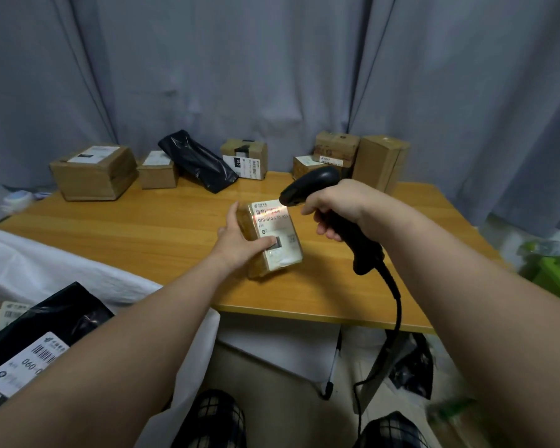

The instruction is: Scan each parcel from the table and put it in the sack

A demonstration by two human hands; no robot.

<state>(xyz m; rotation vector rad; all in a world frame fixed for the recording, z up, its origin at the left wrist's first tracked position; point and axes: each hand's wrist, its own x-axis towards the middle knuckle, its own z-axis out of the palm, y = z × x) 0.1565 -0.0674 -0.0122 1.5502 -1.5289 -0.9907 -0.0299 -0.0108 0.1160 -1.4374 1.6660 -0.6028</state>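
A small brown parcel [274,236] with a white shipping label lies on the wooden table [162,231] near its front edge. My left hand [240,239] holds it from the left, thumb on the label. My right hand [335,208] grips a black corded barcode scanner [311,185], whose head points down at the label; a red scan line glows across the label's top. The white sack [46,270] lies open at the lower left, with a black bagged parcel [42,331] inside it.
Along the table's back edge stand several brown boxes [94,171] and a black bagged parcel [198,161], with taller boxes [380,161] at the right. Grey curtains hang behind. The scanner cable [396,305] drops off the table front. Green items [553,270] lie at the right.
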